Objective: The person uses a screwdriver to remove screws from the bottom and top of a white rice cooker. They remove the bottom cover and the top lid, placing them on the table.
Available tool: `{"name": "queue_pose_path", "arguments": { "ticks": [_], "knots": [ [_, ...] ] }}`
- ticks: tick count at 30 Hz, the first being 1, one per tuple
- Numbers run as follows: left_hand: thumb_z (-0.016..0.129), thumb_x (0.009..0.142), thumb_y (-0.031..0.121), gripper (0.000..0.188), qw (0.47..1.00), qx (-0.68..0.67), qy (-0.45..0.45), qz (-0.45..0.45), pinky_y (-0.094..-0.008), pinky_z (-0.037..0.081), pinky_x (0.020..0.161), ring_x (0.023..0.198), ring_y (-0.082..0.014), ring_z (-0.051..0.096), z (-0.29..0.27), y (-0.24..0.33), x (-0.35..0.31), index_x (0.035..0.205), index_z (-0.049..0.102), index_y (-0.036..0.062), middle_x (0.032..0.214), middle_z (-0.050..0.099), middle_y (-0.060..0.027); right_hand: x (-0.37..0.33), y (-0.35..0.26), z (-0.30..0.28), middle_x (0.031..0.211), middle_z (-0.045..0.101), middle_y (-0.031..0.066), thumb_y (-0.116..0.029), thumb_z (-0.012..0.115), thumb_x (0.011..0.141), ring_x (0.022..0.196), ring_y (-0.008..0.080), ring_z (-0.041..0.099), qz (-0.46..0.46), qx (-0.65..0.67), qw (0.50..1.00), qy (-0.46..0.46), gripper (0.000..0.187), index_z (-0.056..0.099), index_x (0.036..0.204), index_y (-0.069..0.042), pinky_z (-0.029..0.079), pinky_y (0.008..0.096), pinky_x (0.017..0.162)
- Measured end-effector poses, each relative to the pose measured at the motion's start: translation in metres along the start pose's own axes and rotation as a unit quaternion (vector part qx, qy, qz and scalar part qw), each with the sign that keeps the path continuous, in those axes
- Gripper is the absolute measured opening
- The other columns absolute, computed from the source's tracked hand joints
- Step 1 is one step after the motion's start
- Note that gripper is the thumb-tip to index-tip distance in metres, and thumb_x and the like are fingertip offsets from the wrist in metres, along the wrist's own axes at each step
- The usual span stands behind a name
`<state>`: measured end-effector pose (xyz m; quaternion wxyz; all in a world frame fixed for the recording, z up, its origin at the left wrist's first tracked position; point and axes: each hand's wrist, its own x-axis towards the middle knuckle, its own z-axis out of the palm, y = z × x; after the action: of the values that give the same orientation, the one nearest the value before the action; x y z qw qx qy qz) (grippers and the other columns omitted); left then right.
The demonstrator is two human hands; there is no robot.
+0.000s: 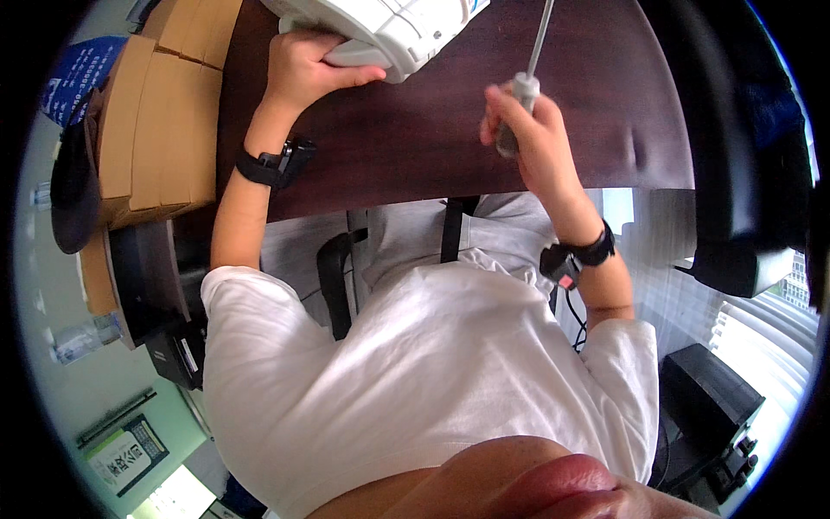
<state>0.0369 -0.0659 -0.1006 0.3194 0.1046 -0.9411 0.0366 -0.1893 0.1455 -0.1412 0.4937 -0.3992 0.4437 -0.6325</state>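
My left hand (307,69) grips the near edge of a white plastic housing (389,30), its thumb stretched along the rim. The housing looks rounded and is cut off by the top of the head view, so its exact kind is unclear. In my right hand (540,143) is a screwdriver (525,86) with a greyish handle. Its long metal shaft points away from me, and its tip lies outside the picture. The screwdriver stands apart from the housing, to its right. Both hands are above a dark reddish-brown table (415,130).
Cardboard boxes (173,130) stand along the table's left side, with a dark cap (76,186) beside them. A black padded chair (726,112) is at the right. Farther down on the right sits a black case-like object (713,394) near a white curtain.
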Motion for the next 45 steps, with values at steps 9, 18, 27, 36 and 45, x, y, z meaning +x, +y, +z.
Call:
{"name": "queue_pose_path", "arguments": {
  "ticks": [9, 18, 27, 36, 45],
  "knots": [
    [0.083, 0.061, 0.057, 0.052, 0.999, 0.009, 0.037, 0.010, -0.0309, 0.051, 0.052, 0.058, -0.0228, 0.067, 0.004, -0.002, 0.003, 0.069, 0.071, 0.0072, 0.063, 0.067, -0.0076, 0.055, -0.009, 0.031, 0.059, 0.052, -0.0018, -0.033, 0.065, 0.091, 0.050, 0.0050, 0.047, -0.047, -0.136, 0.988, 0.056, 0.031, 0.062, 0.078, -0.005, 0.034, 0.0212, 0.045],
    [0.082, 0.061, 0.057, 0.052, 0.999, 0.018, 0.040, 0.011, -0.0304, 0.054, 0.056, 0.059, -0.0225, 0.068, 0.003, 0.005, 0.006, 0.069, 0.071, 0.0064, 0.063, 0.068, -0.0070, 0.061, -0.025, 0.027, 0.054, 0.057, 0.0023, -0.025, 0.064, 0.088, 0.050, 0.0066, 0.055, -0.059, -0.230, 0.969, 0.066, 0.030, 0.065, 0.073, 0.001, 0.043, 0.0231, 0.045],
    [0.082, 0.062, 0.057, 0.052, 0.999, 0.008, 0.048, 0.006, -0.0306, 0.053, 0.053, 0.057, -0.0224, 0.067, 0.004, 0.005, 0.007, 0.065, 0.068, 0.0069, 0.060, 0.066, -0.0073, 0.043, -0.013, 0.015, 0.056, 0.051, -0.0009, -0.035, 0.058, 0.094, 0.047, 0.0056, 0.048, -0.012, -0.128, 0.992, 0.011, 0.033, 0.056, 0.079, -0.006, 0.034, 0.0214, 0.041],
    [0.082, 0.062, 0.058, 0.052, 0.999, 0.018, 0.042, 0.005, -0.0310, 0.050, 0.050, 0.053, -0.0225, 0.065, 0.004, 0.003, 0.004, 0.064, 0.068, 0.0075, 0.057, 0.063, -0.0060, -0.042, -0.004, -0.002, 0.057, 0.048, 0.0004, -0.046, 0.041, 0.102, 0.039, 0.0066, 0.042, 0.093, 0.041, 0.994, -0.050, 0.044, 0.052, 0.091, -0.005, 0.032, 0.0208, 0.033],
    [0.081, 0.062, 0.059, 0.053, 0.999, 0.015, 0.047, 0.015, -0.0299, 0.050, 0.050, 0.052, -0.0218, 0.065, 0.003, 0.005, 0.007, 0.063, 0.067, 0.0070, 0.057, 0.063, -0.0061, -0.044, -0.001, 0.008, 0.065, 0.049, 0.0019, -0.045, 0.039, 0.103, 0.038, 0.0059, 0.041, 0.144, 0.065, 0.984, -0.077, 0.046, 0.054, 0.095, -0.002, 0.031, 0.0203, 0.032]
  ]
}}
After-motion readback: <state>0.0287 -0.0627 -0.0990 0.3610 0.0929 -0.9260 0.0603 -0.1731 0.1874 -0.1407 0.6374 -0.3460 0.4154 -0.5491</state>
